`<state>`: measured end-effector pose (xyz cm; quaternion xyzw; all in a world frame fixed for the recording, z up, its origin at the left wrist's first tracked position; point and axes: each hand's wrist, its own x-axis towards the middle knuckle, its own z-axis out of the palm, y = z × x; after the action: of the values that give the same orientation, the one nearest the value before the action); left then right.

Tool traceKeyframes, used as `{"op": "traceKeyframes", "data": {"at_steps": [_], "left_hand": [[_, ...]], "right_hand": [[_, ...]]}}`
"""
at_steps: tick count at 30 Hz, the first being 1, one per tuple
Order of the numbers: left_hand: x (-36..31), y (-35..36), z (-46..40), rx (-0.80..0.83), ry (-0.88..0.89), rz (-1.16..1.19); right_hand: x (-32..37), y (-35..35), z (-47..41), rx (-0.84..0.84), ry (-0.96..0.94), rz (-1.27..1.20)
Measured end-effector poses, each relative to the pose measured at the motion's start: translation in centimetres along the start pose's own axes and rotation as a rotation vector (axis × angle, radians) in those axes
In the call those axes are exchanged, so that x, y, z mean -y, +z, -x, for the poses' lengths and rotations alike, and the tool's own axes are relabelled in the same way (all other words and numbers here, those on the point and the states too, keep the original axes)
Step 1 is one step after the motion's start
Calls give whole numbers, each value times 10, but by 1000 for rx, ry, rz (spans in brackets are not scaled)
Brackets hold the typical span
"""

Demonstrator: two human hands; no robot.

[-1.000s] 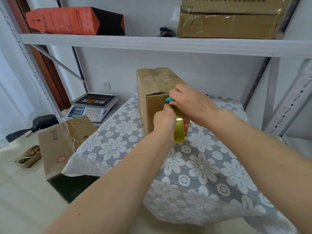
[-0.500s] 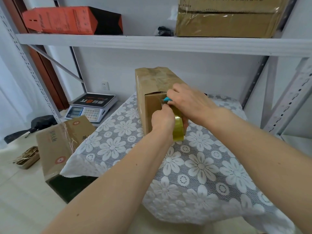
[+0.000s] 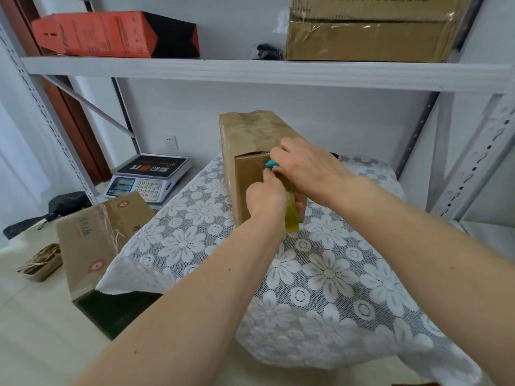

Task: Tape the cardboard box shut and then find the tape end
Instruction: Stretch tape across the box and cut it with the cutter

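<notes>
Head view: cardboard box [image 3: 252,174] stands on end on the floral tablecloth [image 3: 328,271], near its far edge. I take the box as landmark. Its top face already carries glossy tape, and a near flap edge looks slightly lifted at the upper corner. Tape roll [image 3: 291,211], yellowish, sits against the box's near face low down, partly hidden by my hands. My left hand [image 3: 266,197] is curled closed around the roll just in front of the box. My right hand [image 3: 305,169] is bunched, fingers pinched on a small blue cutter [image 3: 271,163] at the box's near upper edge; what the blade touches I cannot tell.

Progress, my read: sealing is mostly done and I am at the cutting step for the strip. Left to do: sever it, press it flat, then hunt the tape end on the roll.

Outward from the box: digital scale [image 3: 149,176] to its left, a second carton [image 3: 97,238] lower left on the floor, an orange box [image 3: 94,33] on the shelf [image 3: 250,72] above.
</notes>
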<state>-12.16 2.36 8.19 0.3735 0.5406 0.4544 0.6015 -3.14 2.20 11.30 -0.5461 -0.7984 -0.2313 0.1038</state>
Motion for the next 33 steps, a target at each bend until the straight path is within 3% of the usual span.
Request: {"op": "traceKeyframes", "data": {"at_steps": [22,33], "left_hand": [[5,5,-3,-62,45,-82],[2,1,7,-3,24,39]], "right_hand": [[0,-3,-5,55,22,8],[-11,-5,8,53,63,17]]}}
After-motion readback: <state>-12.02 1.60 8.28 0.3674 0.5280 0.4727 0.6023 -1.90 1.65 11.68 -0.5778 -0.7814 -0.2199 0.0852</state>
